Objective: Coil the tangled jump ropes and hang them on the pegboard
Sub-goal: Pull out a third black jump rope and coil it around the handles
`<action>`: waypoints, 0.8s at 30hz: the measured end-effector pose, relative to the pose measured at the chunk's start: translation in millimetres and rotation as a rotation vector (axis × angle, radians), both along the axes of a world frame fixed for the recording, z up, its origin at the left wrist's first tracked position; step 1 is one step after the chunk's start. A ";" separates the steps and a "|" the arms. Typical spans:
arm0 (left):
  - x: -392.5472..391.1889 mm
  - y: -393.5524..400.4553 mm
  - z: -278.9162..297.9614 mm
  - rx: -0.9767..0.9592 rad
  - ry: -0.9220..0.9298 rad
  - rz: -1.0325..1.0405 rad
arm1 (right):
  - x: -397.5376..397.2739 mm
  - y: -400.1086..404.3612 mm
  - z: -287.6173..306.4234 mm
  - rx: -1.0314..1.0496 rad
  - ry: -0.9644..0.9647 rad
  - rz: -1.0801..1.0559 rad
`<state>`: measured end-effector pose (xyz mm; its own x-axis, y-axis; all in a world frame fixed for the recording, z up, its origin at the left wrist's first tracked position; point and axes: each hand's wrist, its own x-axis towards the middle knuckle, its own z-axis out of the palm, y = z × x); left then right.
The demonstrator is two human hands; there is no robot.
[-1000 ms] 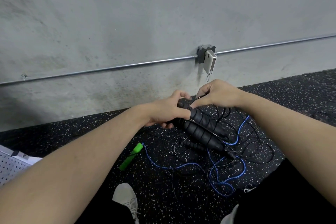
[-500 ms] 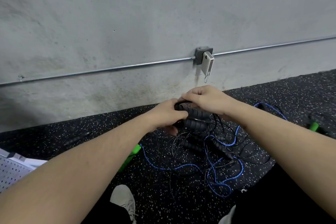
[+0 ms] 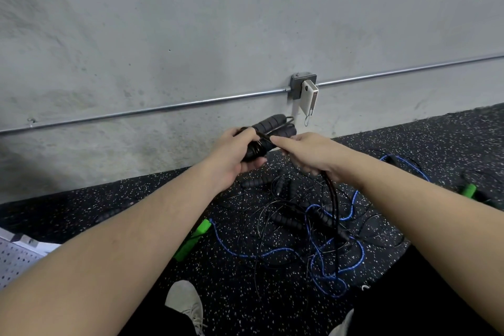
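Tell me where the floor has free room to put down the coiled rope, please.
Bare floor lies along the wall, right of the right hand. Another bare strip sits under the wall, left of the left hand. Crowded: the tangled ropes between the two green handles.

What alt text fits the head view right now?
Seen from above, a person's left hand grips two black handles held up before a concrete wall, while the right hand pinches their black cord. Below, blue rope, black ropes and green handles lie tangled on speckled floor; a pegboard corner shows lower left.
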<state>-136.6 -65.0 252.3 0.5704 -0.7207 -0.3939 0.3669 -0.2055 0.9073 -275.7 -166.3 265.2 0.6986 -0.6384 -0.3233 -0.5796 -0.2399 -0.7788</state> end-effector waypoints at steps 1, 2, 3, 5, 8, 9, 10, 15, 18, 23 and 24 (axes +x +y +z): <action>-1.2 -0.1 1.3 -0.025 0.021 0.023 | 0.2 0.2 0.3 0.019 0.016 -0.004; -2.2 0.1 2.5 -0.049 0.050 0.037 | 0.1 -0.2 1.0 0.030 0.029 -0.007; -2.7 0.2 3.9 -0.074 0.089 0.041 | -0.5 -1.7 1.8 0.039 0.039 -0.008; -1.9 1.7 7.1 -0.126 0.191 0.026 | -2.3 -2.9 3.4 0.126 -0.030 -0.018; 1.5 4.9 9.4 -0.196 0.337 -0.024 | -4.0 -2.7 3.5 0.347 -0.260 -0.048; 2.3 6.2 9.6 -0.217 0.367 -0.042 | -3.9 -2.8 2.4 0.383 -0.307 -0.061; 2.6 7.6 10.0 -0.234 0.386 -0.059 | -3.3 -2.1 1.4 0.406 -0.339 -0.079; -0.1 10.0 11.4 -0.271 0.400 -0.111 | -0.9 0.1 -3.5 0.422 -0.411 -0.158; -4.9 8.8 8.8 -0.239 0.309 -0.113 | 2.6 1.4 -3.3 0.374 -0.432 -0.182; -2.5 5.2 4.5 -0.160 0.067 -0.068 | 4.4 2.4 2.2 0.321 -0.393 -0.165; -0.4 4.8 3.4 -0.144 0.021 -0.034 | 4.3 2.4 3.0 0.301 -0.379 -0.153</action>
